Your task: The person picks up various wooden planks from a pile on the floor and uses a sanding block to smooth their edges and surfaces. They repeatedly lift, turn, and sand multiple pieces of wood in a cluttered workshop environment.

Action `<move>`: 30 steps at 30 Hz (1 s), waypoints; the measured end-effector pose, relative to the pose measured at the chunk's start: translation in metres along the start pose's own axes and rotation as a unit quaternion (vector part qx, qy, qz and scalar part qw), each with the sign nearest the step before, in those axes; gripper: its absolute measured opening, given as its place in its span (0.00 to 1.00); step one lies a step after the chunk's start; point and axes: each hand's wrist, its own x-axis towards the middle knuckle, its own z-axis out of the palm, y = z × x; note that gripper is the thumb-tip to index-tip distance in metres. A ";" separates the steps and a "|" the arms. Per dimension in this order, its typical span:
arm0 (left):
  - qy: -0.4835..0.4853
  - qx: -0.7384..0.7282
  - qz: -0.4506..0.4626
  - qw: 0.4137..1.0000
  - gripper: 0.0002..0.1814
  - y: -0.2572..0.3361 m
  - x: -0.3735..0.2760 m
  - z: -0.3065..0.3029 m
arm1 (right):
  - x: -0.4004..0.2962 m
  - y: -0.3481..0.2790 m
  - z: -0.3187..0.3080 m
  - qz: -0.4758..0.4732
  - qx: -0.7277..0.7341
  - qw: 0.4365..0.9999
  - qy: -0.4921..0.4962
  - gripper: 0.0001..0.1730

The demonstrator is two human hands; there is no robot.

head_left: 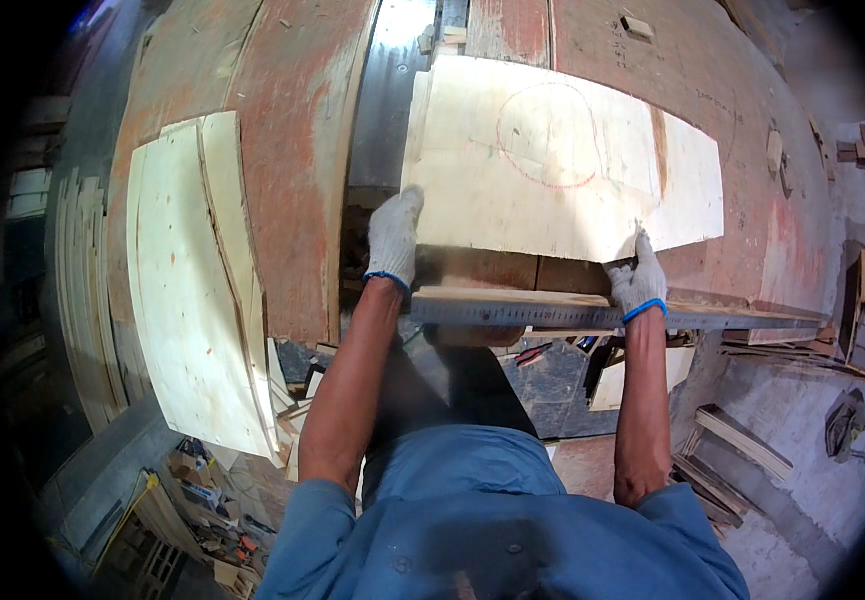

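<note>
A pale plywood sheet (470, 195) with a red circle drawn on its face lies before me over the worn wooden bench. My left hand (393, 234), in a white knit glove with a blue cuff, grips the sheet's near left corner. At the near edge, towards the right, my gloved right hand (639, 274) holds the same sheet, thumb on top and fingers curled beneath. Below the sheet, a long metal ruler (507, 311) with graduation marks runs along the bench's front edge; my right wrist passes over it.
Several plywood sheets (177, 277) are stacked on the left of the reddish bench top (290, 187). A metal strip (391, 112) sits in a slot beside the held sheet. Small wood blocks (636, 28) rest on the bench. Wood offcuts (744, 442) lie on the floor at right.
</note>
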 end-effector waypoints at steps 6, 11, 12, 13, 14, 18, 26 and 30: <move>-0.014 -0.040 0.004 0.999 0.22 0.010 -0.005 0.006 | 0.004 -0.003 0.006 0.010 0.005 1.000 0.026 0.24; -0.014 -0.039 -0.012 0.999 0.22 0.006 -0.001 0.009 | 0.016 -0.003 -0.005 -0.005 0.002 1.000 0.006 0.23; -0.016 -0.040 -0.007 0.999 0.22 0.006 0.000 0.008 | 0.012 -0.004 -0.001 -0.007 -0.001 1.000 0.002 0.23; -0.020 -0.042 -0.003 0.999 0.22 0.007 0.001 0.007 | 0.009 -0.004 0.003 -0.009 0.008 1.000 0.002 0.22; -0.015 -0.047 -0.002 0.999 0.23 0.008 0.002 0.006 | 0.005 -0.003 0.006 -0.011 0.017 1.000 0.002 0.22; -0.007 -0.050 -0.008 0.999 0.23 0.018 0.002 0.007 | -0.002 -0.005 0.013 -0.017 0.001 0.999 0.036 0.21; -0.026 0.091 -0.015 0.995 0.30 0.045 -0.023 -0.020 | -0.057 -0.008 0.007 -0.095 -0.043 0.994 -0.008 0.21; -0.087 0.107 0.088 0.987 0.27 0.073 -0.098 -0.038 | -0.153 -0.010 -0.030 -0.147 -0.019 0.989 -0.017 0.21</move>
